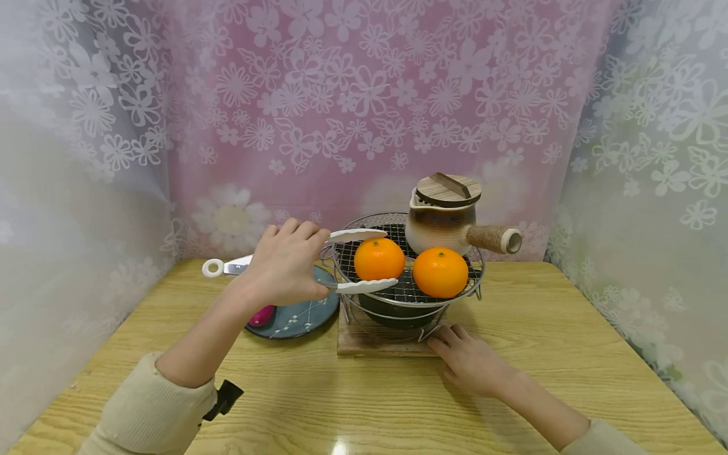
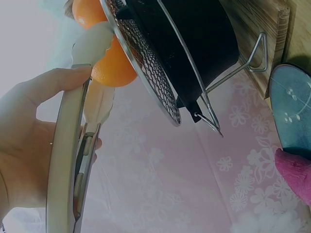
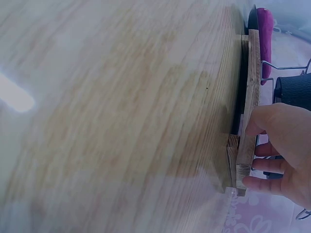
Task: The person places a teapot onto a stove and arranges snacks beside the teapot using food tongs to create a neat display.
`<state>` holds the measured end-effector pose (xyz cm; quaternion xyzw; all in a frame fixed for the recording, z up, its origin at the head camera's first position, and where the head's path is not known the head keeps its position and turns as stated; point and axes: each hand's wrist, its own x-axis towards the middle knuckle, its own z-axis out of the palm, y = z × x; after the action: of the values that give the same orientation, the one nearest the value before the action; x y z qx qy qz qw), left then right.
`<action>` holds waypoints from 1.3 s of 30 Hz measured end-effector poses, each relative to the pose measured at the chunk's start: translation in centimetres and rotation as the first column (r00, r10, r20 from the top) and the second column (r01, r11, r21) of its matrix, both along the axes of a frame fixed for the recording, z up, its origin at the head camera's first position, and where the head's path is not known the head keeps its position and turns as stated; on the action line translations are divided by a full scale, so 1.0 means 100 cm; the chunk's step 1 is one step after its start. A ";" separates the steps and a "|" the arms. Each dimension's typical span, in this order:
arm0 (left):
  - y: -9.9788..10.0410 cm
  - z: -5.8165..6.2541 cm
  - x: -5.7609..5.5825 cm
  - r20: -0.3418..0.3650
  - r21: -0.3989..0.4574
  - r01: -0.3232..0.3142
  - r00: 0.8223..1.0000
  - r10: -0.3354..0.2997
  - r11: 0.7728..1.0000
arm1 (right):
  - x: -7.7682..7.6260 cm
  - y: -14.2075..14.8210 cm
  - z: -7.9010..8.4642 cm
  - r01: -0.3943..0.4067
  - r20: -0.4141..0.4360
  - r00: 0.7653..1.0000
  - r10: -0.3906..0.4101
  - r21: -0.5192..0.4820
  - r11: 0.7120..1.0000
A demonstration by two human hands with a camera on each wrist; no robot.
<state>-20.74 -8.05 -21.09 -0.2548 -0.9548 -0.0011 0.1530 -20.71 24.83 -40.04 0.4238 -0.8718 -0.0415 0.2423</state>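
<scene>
In the head view my left hand [image 1: 290,262] grips a pair of kitchen tongs [image 1: 364,286] with white scalloped tips. The tips lie on either side of the left orange [image 1: 379,260], which sits on a round wire grill rack [image 1: 406,295]. In the left wrist view the thumb presses on one tong arm [image 2: 65,145]. A second orange [image 1: 440,272] is just right of the first. My right hand [image 1: 474,363] holds the front right corner of the wooden board [image 1: 370,346] under the grill, with thumb and fingertips at its edge in the right wrist view.
A side-handled clay teapot [image 1: 435,229] with a wooden lid stands at the rack's back right. The rack tops a dark bowl-shaped stove [image 1: 398,314] in a wire stand. At left, a blue plate [image 1: 307,316] bears an elongated magenta thing [image 1: 261,316].
</scene>
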 end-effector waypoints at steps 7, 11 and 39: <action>0.001 0.000 0.002 0.023 0.015 -0.003 1.000 0.003 1.000 | 0.001 0.000 0.000 0.006 0.002 1.000 -0.006 0.000 1.000; 0.002 0.000 0.003 0.020 0.010 0.002 1.000 -0.002 1.000 | 0.001 -0.001 0.000 0.014 0.010 1.000 -0.014 0.004 1.000; 0.004 -0.002 0.000 0.032 -0.002 -0.020 0.999 0.020 1.000 | -0.001 -0.001 -0.002 0.031 0.025 0.999 -0.031 0.009 0.999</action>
<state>-20.75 -7.63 -21.27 -0.2455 -0.9596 -0.0029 0.1373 -20.78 24.70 -40.22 0.4116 -0.8811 -0.0436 0.2288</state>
